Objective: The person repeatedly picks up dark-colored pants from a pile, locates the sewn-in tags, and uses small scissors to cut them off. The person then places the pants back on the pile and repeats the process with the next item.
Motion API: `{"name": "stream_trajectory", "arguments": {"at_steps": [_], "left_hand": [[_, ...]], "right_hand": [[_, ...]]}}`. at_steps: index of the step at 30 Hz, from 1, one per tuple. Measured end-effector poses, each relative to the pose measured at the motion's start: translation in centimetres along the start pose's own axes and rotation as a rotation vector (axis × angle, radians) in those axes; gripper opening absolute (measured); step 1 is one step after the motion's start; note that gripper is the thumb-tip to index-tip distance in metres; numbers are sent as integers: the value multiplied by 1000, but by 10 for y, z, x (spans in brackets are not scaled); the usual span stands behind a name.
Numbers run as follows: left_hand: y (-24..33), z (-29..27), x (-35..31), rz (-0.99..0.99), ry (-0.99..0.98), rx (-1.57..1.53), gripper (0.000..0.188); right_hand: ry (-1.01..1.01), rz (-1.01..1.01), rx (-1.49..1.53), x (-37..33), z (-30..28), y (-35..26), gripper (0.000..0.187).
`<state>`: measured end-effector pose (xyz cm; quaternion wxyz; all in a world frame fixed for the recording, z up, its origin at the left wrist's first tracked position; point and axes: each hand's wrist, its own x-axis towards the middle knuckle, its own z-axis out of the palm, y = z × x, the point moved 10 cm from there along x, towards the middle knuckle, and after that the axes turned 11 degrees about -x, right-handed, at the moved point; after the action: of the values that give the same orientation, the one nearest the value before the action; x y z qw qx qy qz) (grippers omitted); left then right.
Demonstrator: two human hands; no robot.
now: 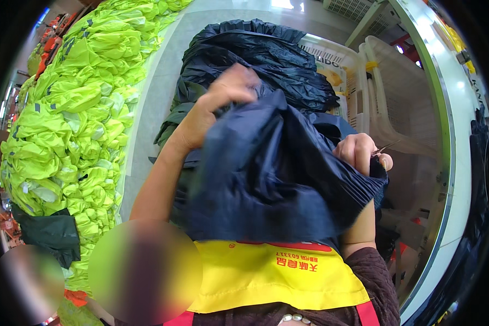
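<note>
A shiny navy garment with a gathered, elastic-looking edge spreads in front of my yellow apron, its near part smeared by motion. My right hand is closed on the garment beside that gathered edge. From the same fist pokes a thin pointed metal tool, which looks like small thread snips; its handle is hidden in my fingers. At the garment's far left side is my left hand, bent at the wrist and too blurred to show its grip. Beyond both hands lies a heap of dark, crinkled garments.
Bright yellow-green garments form a long heap on the left, with a dark green cloth on its near end. White plastic crates stand at the far right, inside a pale metal frame. Dark fabric hangs past that frame.
</note>
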<state>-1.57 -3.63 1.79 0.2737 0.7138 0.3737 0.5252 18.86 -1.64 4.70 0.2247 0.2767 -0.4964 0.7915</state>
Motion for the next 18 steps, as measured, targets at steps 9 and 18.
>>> {"name": "stream_trajectory", "arguments": {"at_steps": [9, 18], "left_hand": [[10, 84, 20, -527, -81, -47, 18], [29, 109, 24, -501, -97, -75, 18]], "right_hand": [[1001, 678, -988, -135, -62, -94, 59], [1338, 359, -863, -107, 7, -93, 31]]}}
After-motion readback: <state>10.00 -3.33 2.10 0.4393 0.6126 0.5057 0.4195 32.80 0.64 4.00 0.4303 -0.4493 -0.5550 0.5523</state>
